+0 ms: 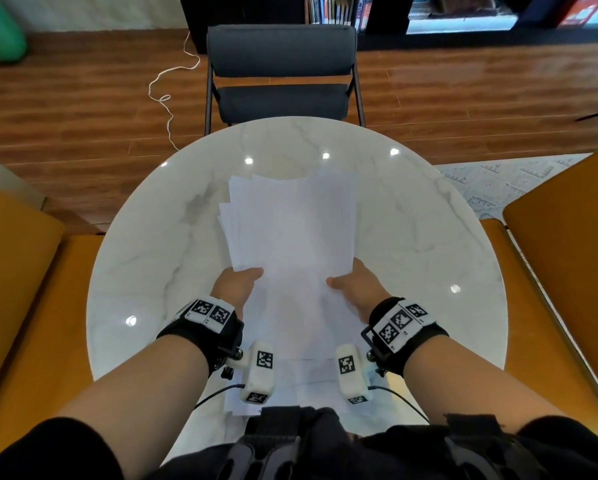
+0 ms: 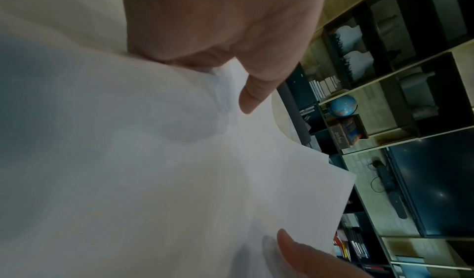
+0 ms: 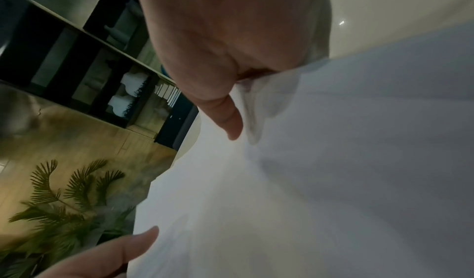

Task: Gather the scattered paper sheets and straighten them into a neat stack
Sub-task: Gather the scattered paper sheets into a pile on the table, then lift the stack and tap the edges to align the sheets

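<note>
A loose bundle of white paper sheets (image 1: 292,237) is held up over the round marble table (image 1: 145,258), its far edges fanned and uneven. My left hand (image 1: 240,284) grips the bundle's left side, thumb on top and fingers hidden beneath. My right hand (image 1: 354,284) grips the right side the same way. In the left wrist view the thumb (image 2: 252,93) presses onto the paper (image 2: 143,160). The right wrist view shows the thumb (image 3: 228,118) on the sheets (image 3: 333,171). More white sheets (image 1: 308,382) lie flat on the table near my body.
A dark grey chair (image 1: 282,74) stands beyond the table's far edge. Orange seats (image 1: 20,289) flank the table, one also at the right (image 1: 564,271). A white cord (image 1: 167,95) lies on the wooden floor. Bookshelves (image 1: 339,10) line the back wall.
</note>
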`<state>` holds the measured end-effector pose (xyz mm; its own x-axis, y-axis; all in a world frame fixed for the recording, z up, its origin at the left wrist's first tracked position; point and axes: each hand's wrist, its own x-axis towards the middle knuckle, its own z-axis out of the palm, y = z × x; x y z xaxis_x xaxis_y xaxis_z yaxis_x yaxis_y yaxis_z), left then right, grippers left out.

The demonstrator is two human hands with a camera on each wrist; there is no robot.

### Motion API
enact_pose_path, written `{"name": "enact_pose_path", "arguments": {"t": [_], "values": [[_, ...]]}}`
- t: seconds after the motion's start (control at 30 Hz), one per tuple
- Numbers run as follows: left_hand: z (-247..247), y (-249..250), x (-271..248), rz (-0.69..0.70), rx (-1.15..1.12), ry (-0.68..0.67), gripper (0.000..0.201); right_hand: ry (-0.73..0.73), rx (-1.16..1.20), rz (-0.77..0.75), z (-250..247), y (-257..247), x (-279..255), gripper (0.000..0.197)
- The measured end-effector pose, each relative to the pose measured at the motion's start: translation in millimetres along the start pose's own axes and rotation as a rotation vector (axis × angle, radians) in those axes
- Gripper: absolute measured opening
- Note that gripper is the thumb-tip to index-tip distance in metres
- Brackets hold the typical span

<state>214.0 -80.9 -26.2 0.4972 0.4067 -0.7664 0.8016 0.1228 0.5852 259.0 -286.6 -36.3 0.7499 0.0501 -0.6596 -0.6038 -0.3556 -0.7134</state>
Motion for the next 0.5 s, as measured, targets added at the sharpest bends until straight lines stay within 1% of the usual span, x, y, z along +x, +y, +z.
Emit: {"name": "enact_pose_path", "arguments": {"t": [0.07,0.1,0.13,0.17,0.23,0.27,0.3,0.33,0.4,0.43,0.5], "values": [[2,-1,-3,0.031,0.057,0.012,0.066,0.018,-0.022,0.010,2,2,1,0.053],[3,0,-7,0.060,0.090,0.041,0.070,0.033,-0.033,0.016,4,2,1,0.054],[4,2,-9,0.085,0.110,0.060,0.075,0.060,-0.091,0.028,6,1,1,0.055],[6,4,-13,0.100,0.114,0.061,0.079,0.101,-0.216,0.040,8,0,1,0.058],[8,6,-16,0.111,0.102,0.054,0.075,0.191,-0.543,0.050,12,-3,-4,0.061],[8,6,-12,0.106,0.093,0.064,0.072,0.210,-0.598,0.032,13,-3,-7,0.062],[8,6,-12,0.089,0.065,0.067,0.070,0.196,-0.578,0.015,14,-2,-7,0.064],[8,5,-11,0.067,0.029,0.062,0.069,0.148,-0.478,0.009,14,-2,-7,0.067],[8,4,-10,0.018,-0.022,0.042,0.063,0.067,-0.203,-0.007,11,1,-7,0.068],[8,4,-11,-0.004,-0.041,0.021,0.060,0.044,-0.106,-0.011,8,2,-6,0.065],[8,3,-8,-0.024,-0.013,-0.027,0.058,0.012,-0.043,-0.007,5,1,-7,0.057]]}}
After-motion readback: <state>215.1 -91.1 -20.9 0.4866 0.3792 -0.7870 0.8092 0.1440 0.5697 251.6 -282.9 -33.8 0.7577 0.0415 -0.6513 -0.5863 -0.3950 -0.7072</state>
